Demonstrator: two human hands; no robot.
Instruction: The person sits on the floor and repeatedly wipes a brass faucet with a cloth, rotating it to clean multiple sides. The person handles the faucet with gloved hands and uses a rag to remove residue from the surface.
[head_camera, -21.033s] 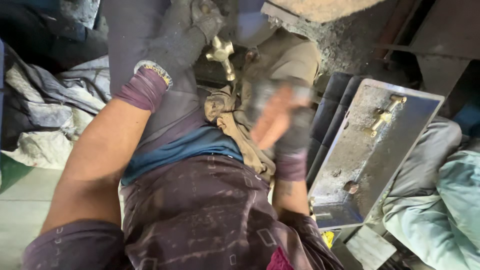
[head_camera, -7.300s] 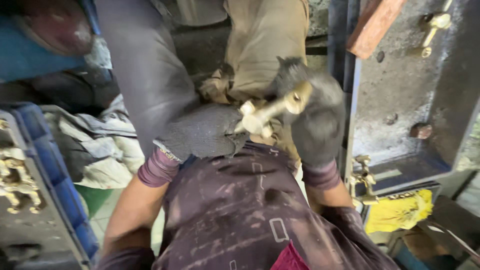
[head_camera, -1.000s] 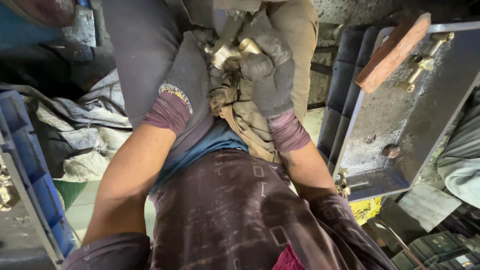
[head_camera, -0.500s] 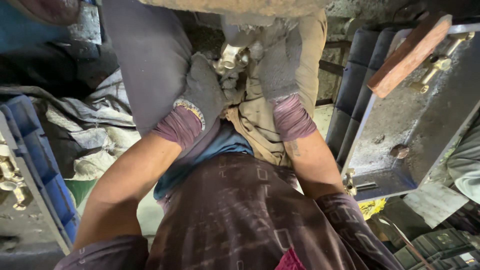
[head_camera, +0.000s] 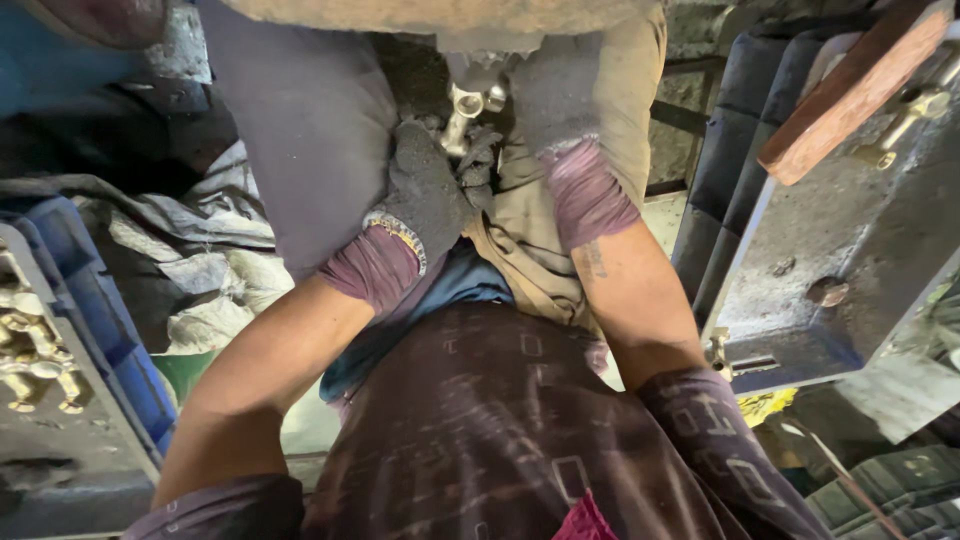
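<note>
**Brass fitting held up between two gloved hands**

Head view, the only one: both hands wear dark grey gloves and meet at the far middle, over the person's lap. The left hand (head_camera: 432, 195) is curled around the lower end of a brass fitting (head_camera: 463, 112), and the right hand (head_camera: 548, 95) closes on it from the right, so the piece sits pinched between the two. Looks like the holding and working step, pressing or turning the fitting up under the dusty edge at the top. I'd guess the next move needs a firm grip and a small twist.

More brass fittings (head_camera: 35, 350) lie at the near left beside a blue crate (head_camera: 110, 340). A grey metal tray (head_camera: 840, 250) with a wooden block (head_camera: 850, 95) stands to the right.

Compared with half a second ago, the hands sit slightly higher and closer together.
</note>
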